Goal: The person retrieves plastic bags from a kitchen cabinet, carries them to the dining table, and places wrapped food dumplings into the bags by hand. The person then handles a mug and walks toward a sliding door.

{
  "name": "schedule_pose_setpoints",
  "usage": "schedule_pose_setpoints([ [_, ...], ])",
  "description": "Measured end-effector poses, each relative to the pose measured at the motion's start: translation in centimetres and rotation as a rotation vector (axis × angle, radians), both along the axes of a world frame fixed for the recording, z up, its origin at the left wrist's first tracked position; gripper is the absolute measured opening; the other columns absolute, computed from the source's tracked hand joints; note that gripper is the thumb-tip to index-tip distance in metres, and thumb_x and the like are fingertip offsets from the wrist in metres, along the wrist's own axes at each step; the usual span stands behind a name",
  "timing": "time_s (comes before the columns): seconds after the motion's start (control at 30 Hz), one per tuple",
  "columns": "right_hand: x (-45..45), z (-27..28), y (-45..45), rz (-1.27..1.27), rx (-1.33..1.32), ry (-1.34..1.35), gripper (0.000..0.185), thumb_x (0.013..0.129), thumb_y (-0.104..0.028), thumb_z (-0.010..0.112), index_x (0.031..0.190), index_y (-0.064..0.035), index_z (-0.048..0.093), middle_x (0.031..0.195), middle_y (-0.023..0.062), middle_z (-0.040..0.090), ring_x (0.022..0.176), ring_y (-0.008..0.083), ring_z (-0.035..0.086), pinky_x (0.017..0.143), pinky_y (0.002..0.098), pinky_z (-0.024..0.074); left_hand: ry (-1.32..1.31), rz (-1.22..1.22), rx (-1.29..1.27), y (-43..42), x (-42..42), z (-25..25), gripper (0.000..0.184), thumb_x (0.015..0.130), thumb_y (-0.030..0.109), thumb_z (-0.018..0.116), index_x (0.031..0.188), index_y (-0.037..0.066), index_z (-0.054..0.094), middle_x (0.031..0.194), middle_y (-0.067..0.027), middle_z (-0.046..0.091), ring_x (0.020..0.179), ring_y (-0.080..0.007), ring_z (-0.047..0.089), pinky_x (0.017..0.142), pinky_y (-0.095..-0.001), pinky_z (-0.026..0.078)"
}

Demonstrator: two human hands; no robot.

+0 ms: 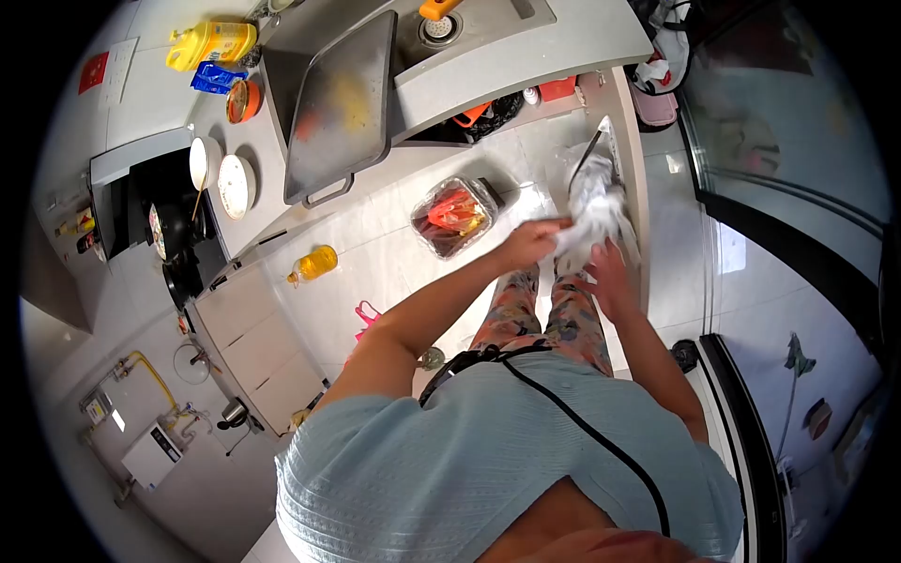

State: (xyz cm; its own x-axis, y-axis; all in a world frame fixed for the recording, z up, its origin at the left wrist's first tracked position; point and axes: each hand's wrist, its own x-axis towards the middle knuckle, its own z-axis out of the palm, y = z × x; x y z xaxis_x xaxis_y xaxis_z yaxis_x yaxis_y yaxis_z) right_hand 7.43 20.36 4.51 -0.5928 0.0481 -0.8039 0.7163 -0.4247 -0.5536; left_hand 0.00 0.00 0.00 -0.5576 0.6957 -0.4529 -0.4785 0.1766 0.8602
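Observation:
A thin white plastic bag [593,202], smeared by motion, hangs in front of me beside the cabinet's end panel. My left hand [533,244] is closed on the near left edge of this bag. Just below the bag's right side is my right hand [612,280], its fingers spread apart; whether they touch the plastic I cannot tell. To the left on the floor stands a bin or tub lined with clear plastic [455,218], with red and yellow wrappers inside.
A bottle of yellow oil [314,266] lies on the tiled floor. Above it, a large grey tray or lid [343,108] leans over the counter beside the sink [479,23]. Two white bowls [236,186] sit near the stove. A glass door [779,122] is on the right.

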Motion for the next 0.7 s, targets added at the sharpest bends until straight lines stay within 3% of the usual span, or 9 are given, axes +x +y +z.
schedule_pose_setpoints([
  [0.1, -2.0, -2.2, 1.0, -0.143, -0.583, -0.113, 0.061, 0.083, -0.029, 0.064, 0.134, -0.0093, 0.035, 0.115, 0.0116, 0.054, 0.100, 0.0240, 0.054, 0.079, 0.0445, 0.0490, -0.017, -0.194, 0.096, 1.2, 0.3, 1.5, 0.038, 0.078, 0.013, 0.051, 0.111, -0.003, 0.057, 0.122, -0.0095, 0.055, 0.097, -0.0126, 0.054, 0.082, -0.0259, 0.042],
  [0.17, 0.8, -4.7, 0.0, -0.174, -0.408, -0.284, 0.050, 0.083, -0.023, 0.063, 0.126, -0.0038, 0.044, 0.110, 0.0113, 0.055, 0.097, 0.0233, 0.055, 0.079, 0.0405, 0.0488, -0.173, -0.191, 0.091, 1.4, 1.7, 3.1, 0.037, 0.079, 0.017, 0.055, 0.110, -0.003, 0.056, 0.110, -0.0070, 0.058, 0.094, -0.0129, 0.054, 0.081, -0.0257, 0.042],
  [0.23, 3.6, -7.3, -0.5, 0.304, 0.033, 0.201, 0.048, 0.080, -0.020, 0.066, 0.122, -0.0030, 0.048, 0.112, 0.0122, 0.055, 0.102, 0.0228, 0.053, 0.083, 0.0359, 0.0473, -0.227, -0.256, -0.130, 2.1, -0.1, 5.9, 0.041, 0.079, 0.024, 0.061, 0.111, 0.000, 0.056, 0.100, -0.0062, 0.058, 0.094, -0.0144, 0.052, 0.081, -0.0273, 0.042],
  [0.33, 5.1, -5.9, -0.6, -0.026, 0.280, 0.040, 0.047, 0.079, -0.020, 0.063, 0.122, -0.0056, 0.051, 0.121, 0.0157, 0.051, 0.112, 0.0275, 0.049, 0.091, 0.0378, 0.0438, 0.366, -0.105, -0.260, 2.5, -1.0, 5.6, 0.054, 0.074, 0.023, 0.069, 0.121, 0.004, 0.050, 0.108, -0.0084, 0.056, 0.103, -0.0186, 0.052, 0.087, -0.0315, 0.043],
  [0.4, 8.5, -8.8, 1.0, 0.766, 0.774, 0.524, 0.048, 0.080, -0.019, 0.057, 0.126, -0.0074, 0.048, 0.131, 0.0197, 0.044, 0.121, 0.0341, 0.043, 0.097, 0.0429, 0.0388, 0.776, 0.046, -0.389, 3.0, -1.7, 6.8, 0.059, 0.073, 0.021, 0.072, 0.124, 0.005, 0.048, 0.114, -0.0097, 0.055, 0.107, -0.0207, 0.052, 0.089, -0.0325, 0.043],
  [0.5, 10.5, -6.6, 1.0, 1.044, 1.186, 0.657, 0.049, 0.078, -0.009, 0.060, 0.125, -0.0045, 0.048, 0.133, 0.0183, 0.043, 0.126, 0.0321, 0.038, 0.103, 0.0364, 0.0302, 1.108, -0.384, -0.371, 3.4, -1.3, 5.9, 0.060, 0.073, 0.027, 0.070, 0.125, 0.009, 0.048, 0.123, -0.0127, 0.052, 0.116, -0.0222, 0.048, 0.098, -0.0301, 0.037],
  [0.57, 8.9, -3.6, 2.0, 1.032, 0.798, 0.181, 0.046, 0.077, -0.020, 0.059, 0.120, -0.0046, 0.053, 0.125, 0.0212, 0.049, 0.118, 0.0347, 0.046, 0.095, 0.0440, 0.0394, 0.045, -0.364, 0.059, 3.8, 0.6, 2.8, 0.062, 0.071, 0.023, 0.073, 0.126, 0.011, 0.048, 0.127, -0.0136, 0.051, 0.116, -0.0249, 0.049, 0.097, -0.0314, 0.038],
  [0.63, 7.0, -1.4, 2.6, 0.415, 0.554, 0.256, 0.043, 0.071, -0.017, 0.065, 0.112, -0.0032, 0.059, 0.111, 0.0191, 0.060, 0.109, 0.0311, 0.054, 0.090, 0.0384, 0.0431, 0.199, -0.387, -0.038, 4.1, 1.2, 2.1, 0.061, 0.070, 0.017, 0.073, 0.125, 0.008, 0.049, 0.124, -0.0147, 0.053, 0.112, -0.0252, 0.052, 0.095, -0.0321, 0.041],
  [0.7, 7.2, -0.4, 3.5, 0.396, 0.491, 0.226, 0.038, 0.069, -0.015, 0.067, 0.104, -0.0021, 0.063, 0.100, 0.0151, 0.065, 0.100, 0.0282, 0.059, 0.086, 0.0333, 0.0447, 0.195, -0.477, -0.137, 4.7, 1.7, 2.9, 0.054, 0.072, 0.014, 0.070, 0.122, 0.006, 0.051, 0.116, -0.0139, 0.059, 0.107, -0.0224, 0.056, 0.091, -0.0326, 0.043],
])
